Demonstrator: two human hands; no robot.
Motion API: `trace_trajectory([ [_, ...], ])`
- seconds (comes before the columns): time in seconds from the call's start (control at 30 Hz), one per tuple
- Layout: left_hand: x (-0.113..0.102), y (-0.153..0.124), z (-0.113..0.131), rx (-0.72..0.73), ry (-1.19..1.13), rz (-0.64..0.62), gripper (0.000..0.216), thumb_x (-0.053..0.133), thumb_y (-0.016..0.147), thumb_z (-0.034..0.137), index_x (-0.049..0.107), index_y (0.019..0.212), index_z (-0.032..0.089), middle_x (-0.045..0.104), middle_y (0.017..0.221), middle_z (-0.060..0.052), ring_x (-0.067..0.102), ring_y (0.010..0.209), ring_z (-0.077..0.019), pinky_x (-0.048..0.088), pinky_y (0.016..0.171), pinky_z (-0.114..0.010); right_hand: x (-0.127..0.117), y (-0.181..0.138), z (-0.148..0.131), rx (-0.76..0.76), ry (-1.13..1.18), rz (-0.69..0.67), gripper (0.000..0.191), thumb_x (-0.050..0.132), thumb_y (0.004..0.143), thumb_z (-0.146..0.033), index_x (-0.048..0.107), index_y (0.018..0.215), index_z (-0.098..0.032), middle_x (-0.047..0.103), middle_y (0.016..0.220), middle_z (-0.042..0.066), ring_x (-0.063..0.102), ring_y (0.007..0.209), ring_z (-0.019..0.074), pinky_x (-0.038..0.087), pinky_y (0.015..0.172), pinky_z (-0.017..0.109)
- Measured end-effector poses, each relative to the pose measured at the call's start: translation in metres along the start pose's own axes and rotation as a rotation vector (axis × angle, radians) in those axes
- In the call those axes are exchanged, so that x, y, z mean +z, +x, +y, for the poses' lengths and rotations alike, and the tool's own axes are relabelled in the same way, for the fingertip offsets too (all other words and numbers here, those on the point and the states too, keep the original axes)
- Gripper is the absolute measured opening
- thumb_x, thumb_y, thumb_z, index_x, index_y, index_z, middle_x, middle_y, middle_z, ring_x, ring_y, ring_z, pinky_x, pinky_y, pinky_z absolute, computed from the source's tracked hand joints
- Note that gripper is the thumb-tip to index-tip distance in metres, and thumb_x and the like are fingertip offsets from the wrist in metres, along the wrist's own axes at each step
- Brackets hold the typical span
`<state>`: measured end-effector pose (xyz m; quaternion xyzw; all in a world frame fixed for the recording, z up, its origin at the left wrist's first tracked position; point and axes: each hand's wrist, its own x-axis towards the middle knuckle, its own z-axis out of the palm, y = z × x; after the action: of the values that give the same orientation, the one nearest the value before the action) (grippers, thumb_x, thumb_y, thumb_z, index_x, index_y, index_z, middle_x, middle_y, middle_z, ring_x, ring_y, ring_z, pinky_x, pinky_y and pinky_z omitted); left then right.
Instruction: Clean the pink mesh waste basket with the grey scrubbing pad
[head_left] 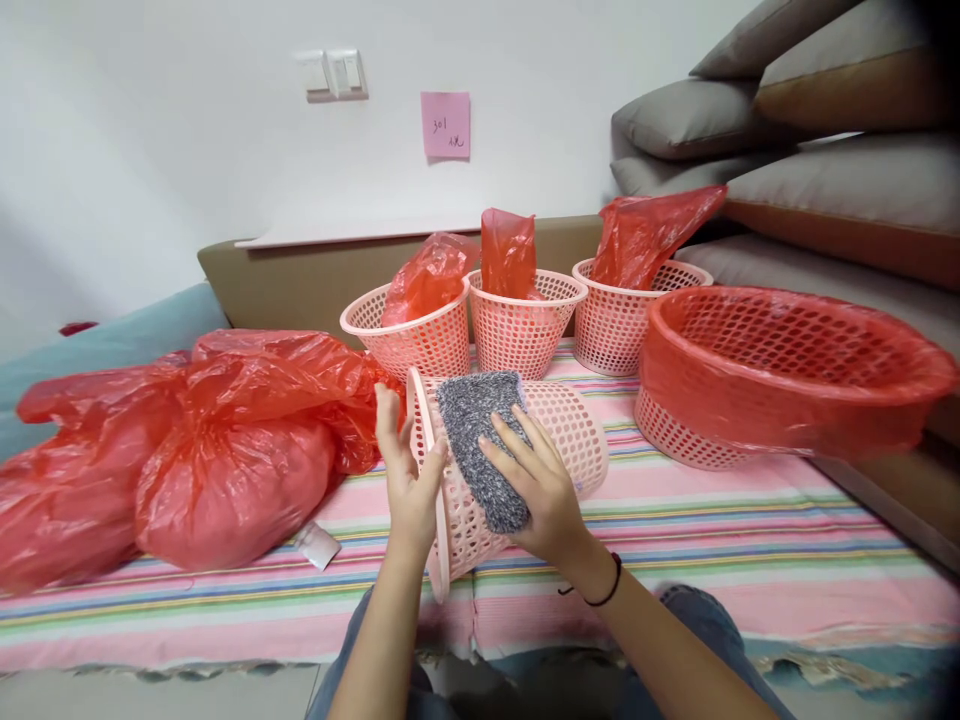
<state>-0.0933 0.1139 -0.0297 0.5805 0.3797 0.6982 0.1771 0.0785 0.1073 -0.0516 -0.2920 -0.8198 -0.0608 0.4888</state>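
A pink perforated plastic basket (566, 425) lies on its side in front of me, its wide rim turned left. A dark grey speckled cleaning cloth (480, 420) is spread over the upper side of the basket. My right hand (536, 480) presses that cloth onto the basket, fingers stretched along it and thumb hidden. At the rim is my left hand (409, 465), its fingers apart and pointing up by the basket's mouth. Its thumb rests near the rim and the cloth's edge.
Three upright pink baskets (521, 335) with red plastic bags stand behind. At right, another basket (686, 440) is lined with a red bag (787, 415). Filled red bags (232, 480) lie at left beside a small white packet (317, 545). Grey cushions (847, 190) are stacked at right.
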Motion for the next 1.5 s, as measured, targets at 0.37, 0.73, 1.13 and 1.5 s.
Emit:
trace_trajectory([
  [0.37,-0.008,0.009,-0.008,0.185,0.026,-0.102,0.028,0.063,0.089,0.028,0.066,0.117,0.027,0.061,0.134,-0.006,0.042,0.14,-0.0283,0.028,0.119,-0.053,-0.009,0.0,0.006,-0.076,-0.124,0.002,0.053,0.039,0.096,-0.047,0.052,0.137,-0.016,0.053,0.144,0.014,0.039,0.14,0.0347,0.039,0.109,0.053],
  [0.73,-0.001,0.008,-0.006,0.15,-0.029,-0.051,0.024,0.064,0.087,0.031,0.068,0.11,0.026,0.062,0.132,-0.005,0.045,0.137,-0.0246,0.028,0.118,-0.045,-0.024,-0.026,0.088,0.447,-0.262,0.241,0.047,0.054,0.087,-0.034,0.06,0.13,-0.014,0.062,0.134,0.015,0.056,0.126,0.0325,0.045,0.106,0.054],
  [1.13,0.005,0.005,-0.006,0.029,-0.184,0.009,0.021,0.07,0.083,0.033,0.067,0.102,0.027,0.06,0.139,-0.004,0.043,0.14,-0.0263,0.029,0.118,-0.046,0.002,-0.004,-0.01,-0.037,-0.021,0.031,0.056,0.042,0.094,-0.053,0.051,0.138,-0.021,0.048,0.149,0.011,0.033,0.143,0.0359,0.034,0.112,0.057],
  [1.5,0.001,0.009,-0.005,0.027,-0.094,-0.025,0.025,0.07,0.084,0.035,0.068,0.107,0.027,0.06,0.138,-0.006,0.044,0.139,-0.0271,0.031,0.117,-0.048,-0.012,-0.009,0.026,0.148,-0.212,0.055,0.052,0.053,0.088,-0.038,0.053,0.137,-0.02,0.053,0.144,0.011,0.041,0.138,0.0355,0.039,0.112,0.054],
])
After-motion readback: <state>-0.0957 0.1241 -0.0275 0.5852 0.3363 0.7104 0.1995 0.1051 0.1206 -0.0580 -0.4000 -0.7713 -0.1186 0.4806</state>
